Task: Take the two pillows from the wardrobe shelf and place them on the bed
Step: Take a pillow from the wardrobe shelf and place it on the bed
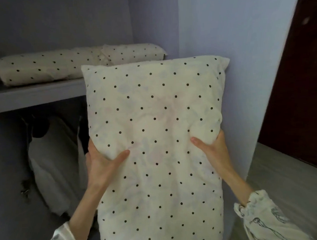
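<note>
Head view, two pillows, one held [155,138], one shelved [57,64]

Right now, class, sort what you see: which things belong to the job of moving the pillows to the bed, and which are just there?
Part of the job:
held pillow, gripped by the left hand and right hand
second pillow, lying on the shelf

Just there:
hanging clothes below the shelf
dark door

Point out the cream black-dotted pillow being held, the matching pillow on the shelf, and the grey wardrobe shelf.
Held cream dotted pillow [154,120]: head view, centre of its front face.
Cream dotted pillow on shelf [45,66]: head view, its left half.
Grey wardrobe shelf [32,98]: head view, bare front edge.
</note>
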Motion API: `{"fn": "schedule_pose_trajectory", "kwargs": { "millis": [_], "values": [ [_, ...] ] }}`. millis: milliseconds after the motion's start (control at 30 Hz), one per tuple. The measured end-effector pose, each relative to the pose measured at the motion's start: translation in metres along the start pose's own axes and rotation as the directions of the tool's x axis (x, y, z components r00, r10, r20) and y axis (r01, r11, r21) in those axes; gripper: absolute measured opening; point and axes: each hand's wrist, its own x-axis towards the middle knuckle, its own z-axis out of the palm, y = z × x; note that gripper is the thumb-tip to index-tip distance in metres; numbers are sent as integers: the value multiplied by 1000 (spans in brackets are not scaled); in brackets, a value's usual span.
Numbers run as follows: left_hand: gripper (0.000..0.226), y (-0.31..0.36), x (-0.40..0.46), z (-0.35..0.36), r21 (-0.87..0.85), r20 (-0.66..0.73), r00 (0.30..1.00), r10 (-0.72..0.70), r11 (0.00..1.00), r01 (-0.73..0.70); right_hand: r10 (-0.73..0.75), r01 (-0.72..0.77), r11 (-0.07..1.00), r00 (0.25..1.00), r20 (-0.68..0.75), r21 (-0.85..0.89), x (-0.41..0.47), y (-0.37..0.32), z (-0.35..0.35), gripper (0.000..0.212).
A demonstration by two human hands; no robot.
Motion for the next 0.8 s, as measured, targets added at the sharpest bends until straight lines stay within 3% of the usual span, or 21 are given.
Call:
{"fn": "schedule_pose_trajectory", "kwargs": {
  "millis": [67, 167, 267, 467, 567, 700, 800],
  "values": [
    [116, 1, -21, 7, -22, 71, 997, -11, 1000, 12, 29, -30, 999, 999, -23, -15, -24, 0, -23, 71],
    [115, 7, -51, 21, -53, 150, 988, -29, 998, 38, 27, -29, 997, 999, -22, -75, -56, 0, -62, 56],
    [113, 11, -84, 40, -56, 216, 976, -23, 998, 36, 43, -56, 991, 993, -107, -118, -89, 4, -105, 50],
    [111, 45, -153, 111, -122, 374, 926, 54, 993, -8, 73, -130, 974, 956, -284, -186, -142, 2, -216, 82],
    [111, 76, -189, 159, -181, 439, 891, 115, 983, -38, 51, -147, 966, 915, -401, -211, -160, -8, -278, 86],
    [108, 116, -238, 226, -223, 523, 841, 143, 974, -27, -3, -174, 946, 839, -545, -274, -170, -21, -359, 62],
    [103, 144, -268, 276, -273, 589, 789, 176, 962, -11, -36, -216, 921, 779, -626, -323, -174, -32, -413, 66]
  ]
}}
